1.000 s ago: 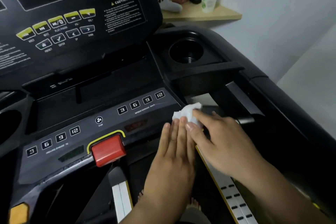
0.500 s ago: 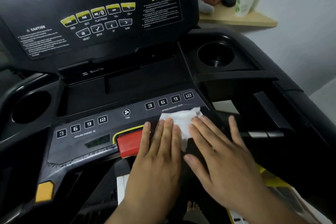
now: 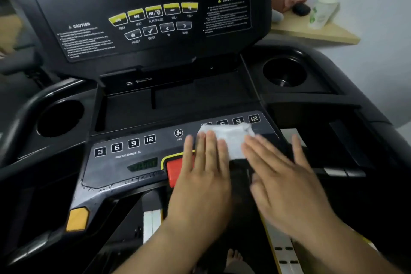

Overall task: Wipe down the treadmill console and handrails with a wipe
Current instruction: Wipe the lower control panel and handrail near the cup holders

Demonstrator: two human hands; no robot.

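A white wipe (image 3: 226,138) lies spread flat on the grey button strip of the black treadmill console (image 3: 124,162), covering part of the right-hand speed buttons. My left hand (image 3: 202,176) lies flat with straight fingers, its fingertips pressing the wipe's left edge and its palm over the red stop button (image 3: 174,170). My right hand (image 3: 282,180) is flat too, fingers spread, fingertips on the wipe's right side; it looks blurred.
The upright display panel (image 3: 153,13) with yellow keys rises behind. Cup holders sit at left (image 3: 60,118) and right (image 3: 284,73). A wooden shelf (image 3: 315,31) at back right carries a paper cup (image 3: 322,10) and a pink object. A bare foot (image 3: 233,256) shows below.
The wipe went from bunched under my right fingers at the strip's right end to spread flat. Both hands have slid it up and left over the speed buttons.
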